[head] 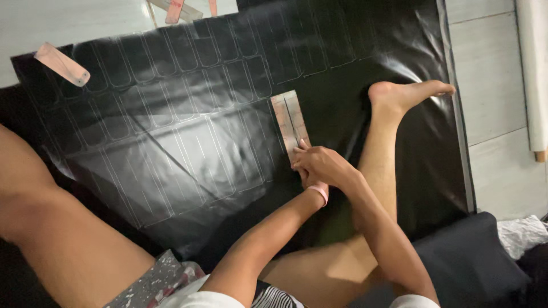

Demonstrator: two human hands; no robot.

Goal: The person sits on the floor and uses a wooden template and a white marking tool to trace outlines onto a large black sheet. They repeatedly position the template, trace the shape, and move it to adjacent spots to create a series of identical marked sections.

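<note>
On the black sheet (pixel 171 142) spread over the floor, a pink template (pixel 291 122) is pinned flat by the right hand (pixel 322 162); the left hand (pixel 308 179), half hidden beneath it, cannot be judged. Firm pressure is best kept so traced outlines stay aligned beside earlier ones.

Black sheet (pixel 365 45) on pale floor (pixel 491 51)

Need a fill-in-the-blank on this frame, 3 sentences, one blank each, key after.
1. The large sheet spread on the floor is ____ in colour.
2. Both hands, right hand over left hand, press on a long pinkish ____ lying on the sheet.
3. The band at the left wrist is ____.

Missing words: black; template; pink
</note>
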